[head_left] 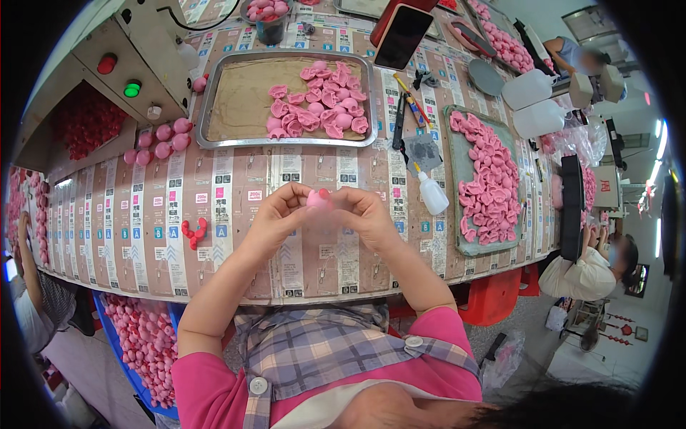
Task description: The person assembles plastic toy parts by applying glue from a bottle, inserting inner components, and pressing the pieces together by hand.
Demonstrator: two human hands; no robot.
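Over the near middle of the table, my left hand (285, 212) and my right hand (364, 216) meet fingertip to fingertip. Both are closed on a small pink plastic piece (314, 199) that has a red part (324, 194) at its top right. My fingers hide much of it, and a blur lies just below. To the left of my left hand, small red branched plastic parts (194, 233) lie on the table. Beyond my hands stands a metal tray (207, 136) with loose pink shell pieces (325, 100) heaped in its right half.
A machine (153, 68) with red and green buttons stands at left, several pink balls (163, 134) beside it. A white squeeze bottle (431, 193), an upright phone (404, 37) and a green tray (466, 247) of pink shells are rightward. Below left sits a blue crate (174, 314).
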